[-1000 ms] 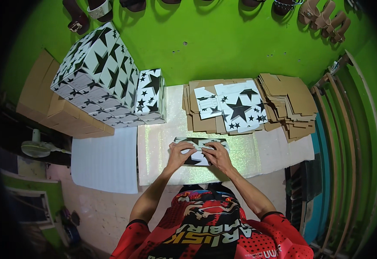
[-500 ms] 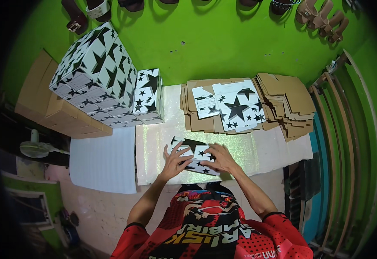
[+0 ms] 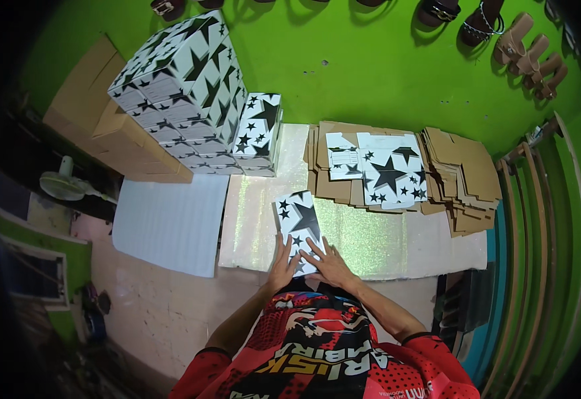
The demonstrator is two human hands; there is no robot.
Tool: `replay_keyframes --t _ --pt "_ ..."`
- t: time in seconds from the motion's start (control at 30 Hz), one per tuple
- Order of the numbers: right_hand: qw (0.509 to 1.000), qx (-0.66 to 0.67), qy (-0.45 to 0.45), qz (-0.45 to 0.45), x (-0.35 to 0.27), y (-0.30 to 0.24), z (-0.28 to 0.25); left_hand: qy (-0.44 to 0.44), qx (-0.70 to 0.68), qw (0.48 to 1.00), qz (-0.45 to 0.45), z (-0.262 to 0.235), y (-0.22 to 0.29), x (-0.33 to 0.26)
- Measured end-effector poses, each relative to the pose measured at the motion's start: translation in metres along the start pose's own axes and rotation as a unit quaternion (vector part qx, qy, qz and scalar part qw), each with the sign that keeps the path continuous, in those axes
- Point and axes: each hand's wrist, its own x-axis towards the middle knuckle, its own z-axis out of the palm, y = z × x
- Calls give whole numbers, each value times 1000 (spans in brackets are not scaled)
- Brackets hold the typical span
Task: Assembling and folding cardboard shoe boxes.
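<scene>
1) Left hand [image 3: 282, 270] unclenched, fingers straight along star-print box [image 3: 303, 216], left edge
2) Right hand [image 3: 333, 267] splayed over its near right part
3) It lies by my bench [image 3: 370, 249] front edge
4) Probably light, stiffish card, crushable; I'd hold both long sides

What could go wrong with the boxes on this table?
The star-patterned box touched by the left hand and right hand lies at the near edge of the table, so it might slip off if pulled closer. The tall stack of white star boxes at the left could topple if bumped.
</scene>
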Motion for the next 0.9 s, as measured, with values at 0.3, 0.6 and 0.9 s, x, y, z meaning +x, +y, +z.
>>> replay_keyframes --t 0.3,0.6,0.9 --pt "996 28 72 41 -16 -20 3 -31 126 991 27 -31 17 -19" --pt "983 38 181 -10 -28 -17 12 -19 213 950 228 -26 1 -30" --pt "960 -26 280 -3 40 -35 -42 11 227 934 274 -106 30 27"
